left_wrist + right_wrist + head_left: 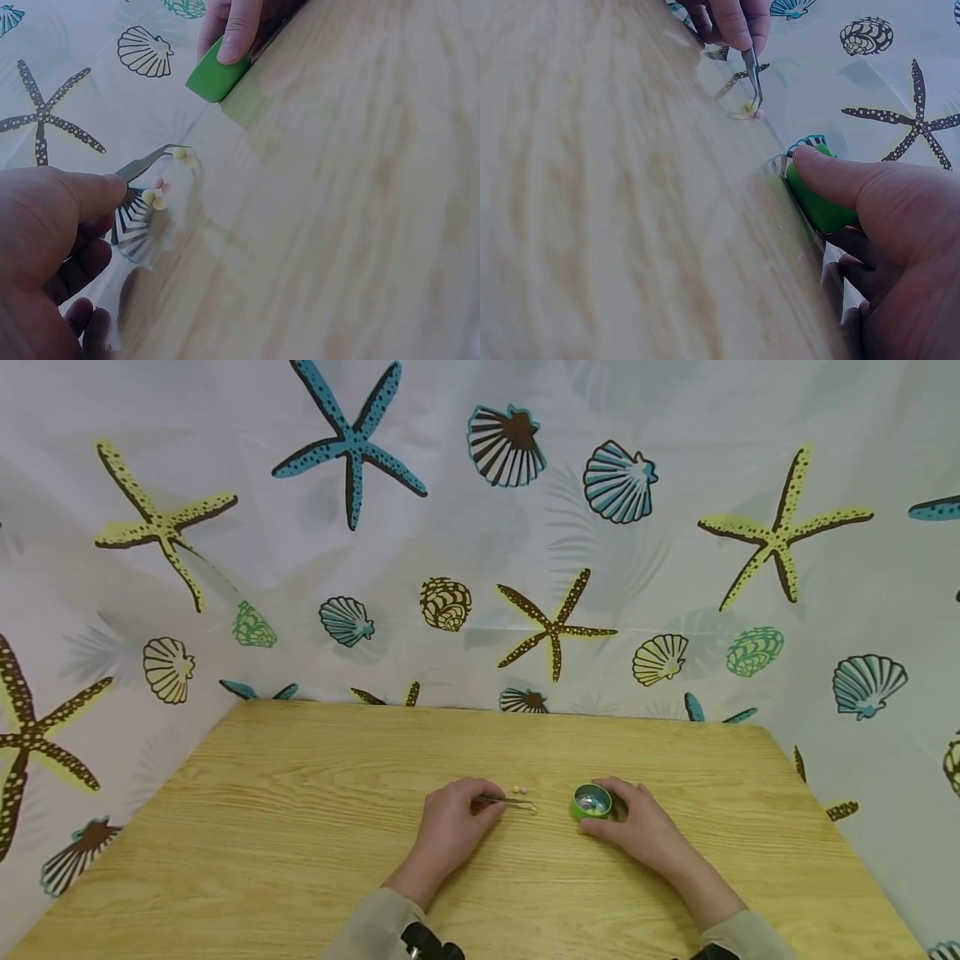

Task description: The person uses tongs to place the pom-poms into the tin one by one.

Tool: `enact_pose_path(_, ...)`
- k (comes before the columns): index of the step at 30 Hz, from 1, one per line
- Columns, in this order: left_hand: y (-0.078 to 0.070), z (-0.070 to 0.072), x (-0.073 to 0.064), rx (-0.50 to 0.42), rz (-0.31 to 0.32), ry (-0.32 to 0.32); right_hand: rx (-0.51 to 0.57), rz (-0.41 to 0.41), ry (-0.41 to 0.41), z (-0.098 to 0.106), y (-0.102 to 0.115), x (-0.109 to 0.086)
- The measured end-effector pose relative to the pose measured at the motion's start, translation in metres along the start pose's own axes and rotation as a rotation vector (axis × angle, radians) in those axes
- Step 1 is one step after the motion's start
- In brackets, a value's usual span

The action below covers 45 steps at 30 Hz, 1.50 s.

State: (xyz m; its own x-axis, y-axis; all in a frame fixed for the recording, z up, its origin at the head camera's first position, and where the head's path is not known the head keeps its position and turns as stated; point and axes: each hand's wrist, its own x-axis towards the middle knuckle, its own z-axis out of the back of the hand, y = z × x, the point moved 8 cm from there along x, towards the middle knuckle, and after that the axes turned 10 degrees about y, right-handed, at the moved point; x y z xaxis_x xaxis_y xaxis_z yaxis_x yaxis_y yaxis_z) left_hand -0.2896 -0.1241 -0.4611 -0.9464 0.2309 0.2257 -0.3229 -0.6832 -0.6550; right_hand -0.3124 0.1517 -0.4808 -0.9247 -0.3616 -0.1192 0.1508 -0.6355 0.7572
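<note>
My left hand [459,820] pinches a pair of metal tweezers [150,159] with a bent tip, pointing right. At the tip sits a small yellow bead [179,153], close over the table. Just behind lie another yellow bead [516,789] and a pink bead [524,791], side by side on the wood. To the right my right hand [637,823] grips a small round green container [582,811] between thumb and fingers. It stands upright on the table, its open top showing several small pale, colourful pieces inside.
The wooden table [315,777] reaches back to a white cloth [420,543] printed with starfish and shells, which hangs behind and along both sides. Dark wrist camera mounts [431,943] sit at the sleeves.
</note>
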Motion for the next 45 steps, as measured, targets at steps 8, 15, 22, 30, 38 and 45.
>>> enact_pose_path(8,0.003,-0.001,-0.001,-0.012,0.011,0.001,0.010,0.003,0.002,0.000,0.000,-0.001)
enact_pose_path(15,0.000,0.001,-0.001,-0.022,0.011,0.001,0.001,0.004,0.008,0.001,0.002,-0.003)
enact_pose_path(22,-0.004,0.004,0.000,-0.031,0.003,-0.017,-0.003,0.030,0.002,0.003,0.004,-0.003)
enact_pose_path(30,-0.009,0.011,0.001,-0.043,-0.012,-0.065,-0.026,0.065,-0.018,0.006,0.007,0.000)
enact_pose_path(38,-0.013,0.015,0.006,-0.059,-0.001,-0.093,-0.027,0.039,-0.018,0.005,0.009,0.001)
enact_pose_path(45,-0.020,0.011,0.014,-0.068,-0.004,-0.098,-0.037,0.029,-0.016,0.003,0.009,0.005)
